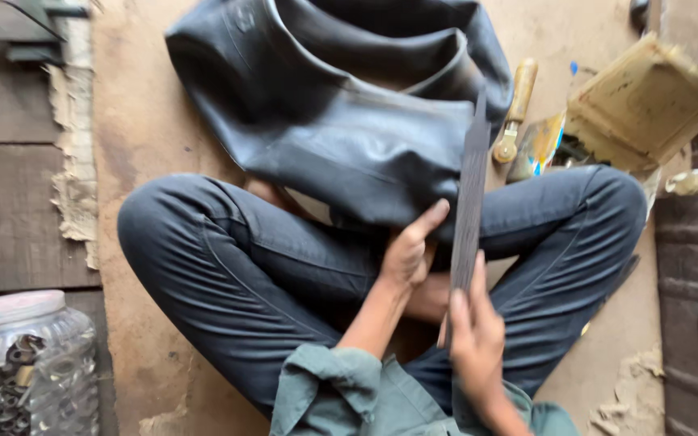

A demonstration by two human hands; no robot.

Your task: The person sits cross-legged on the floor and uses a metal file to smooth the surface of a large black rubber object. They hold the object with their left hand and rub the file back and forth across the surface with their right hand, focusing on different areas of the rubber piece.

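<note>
the person sits cross-legged on the floor [147, 121] with a black rubber inner tube [341, 113] draped over the legs. the right hand [474, 331] is closed round the lower end of a long flat file [470, 210], blade upright against the tube. the left hand [409, 250] presses the rubber with thumb raised. it seems best to keep the rubber taut and the file flat, stroking evenly
</note>
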